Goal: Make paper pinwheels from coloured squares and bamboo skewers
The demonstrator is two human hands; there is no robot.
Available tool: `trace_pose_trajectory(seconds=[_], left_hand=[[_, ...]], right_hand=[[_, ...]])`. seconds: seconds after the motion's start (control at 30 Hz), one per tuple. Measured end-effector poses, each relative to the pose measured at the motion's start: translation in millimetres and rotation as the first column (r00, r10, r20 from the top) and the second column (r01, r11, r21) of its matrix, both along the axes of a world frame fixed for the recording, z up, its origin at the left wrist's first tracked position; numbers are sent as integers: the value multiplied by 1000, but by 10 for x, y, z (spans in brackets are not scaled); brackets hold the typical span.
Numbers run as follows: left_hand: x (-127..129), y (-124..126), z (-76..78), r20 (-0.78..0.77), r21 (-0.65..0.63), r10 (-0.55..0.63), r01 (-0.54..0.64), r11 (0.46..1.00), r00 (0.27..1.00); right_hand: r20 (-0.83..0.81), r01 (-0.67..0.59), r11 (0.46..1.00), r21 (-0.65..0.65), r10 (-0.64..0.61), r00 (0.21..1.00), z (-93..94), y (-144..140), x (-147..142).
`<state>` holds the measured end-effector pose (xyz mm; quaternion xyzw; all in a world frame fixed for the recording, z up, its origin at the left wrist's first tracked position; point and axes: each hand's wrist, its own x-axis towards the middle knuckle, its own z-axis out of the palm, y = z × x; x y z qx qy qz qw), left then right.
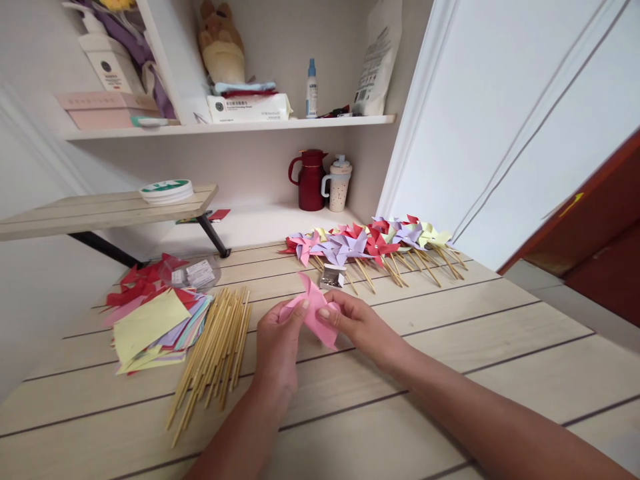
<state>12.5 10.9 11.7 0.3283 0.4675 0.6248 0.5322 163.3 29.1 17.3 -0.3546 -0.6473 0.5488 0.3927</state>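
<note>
A pink folded paper piece (316, 308) is pinched between both of my hands above the wooden table (450, 347). My left hand (280, 343) grips its left corner and my right hand (350, 320) grips its right side. Its upper points stick up between the fingers. A bundle of wooden sticks (215, 347) lies just left of my left hand. Left of the sticks is a stack of coloured paper squares (155, 327). Behind my hands sits a small shiny packet (332, 276), and beyond it a row of finished paper pinwheels (370, 243) on sticks.
A clear bag with small white items (196, 272) lies behind the paper stack. A red jug (310, 180) and a speckled cup (339, 184) stand on the back ledge. A low wooden shelf (100, 210) carries a round roll (167, 191). Upper shelves hold boxes and bottles.
</note>
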Motion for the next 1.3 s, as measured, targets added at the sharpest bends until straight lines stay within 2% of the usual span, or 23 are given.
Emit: trace_pose_trajectory(seconds=[0.17, 0.37, 0.57, 0.7, 0.83, 1.0, 1.3], left_hand=[[-25, 16, -66, -20, 5, -20, 20, 1000, 1000], [-77, 69, -155, -28, -28, -104, 103, 994, 994], [-175, 124, -185, -43, -48, -242, 240, 970, 969], [-214, 137, -183, -156, -68, -292, 284, 956, 944], [-214, 149, -194, -316, -66, -260, 252, 965, 912], [-204, 184, -227, -457, -20, -218, 235, 972, 862], [-207, 200, -203, -482, 9, -202, 236, 972, 853]], right_hand=[[52, -20, 999, 36, 18, 998, 7, -16, -5], [116, -48, 997, 52, 42, 992, -16, 13, -8], [323, -101, 984, 148, 48, 945, -95, 44, -6], [436, -137, 977, 165, 53, 899, -84, 25, -21], [502, -144, 968, 205, 22, 865, -74, 27, -22], [527, -187, 956, 227, 41, 849, -73, 38, -18], [540, -187, 959, 214, 44, 840, -38, 16, -27]])
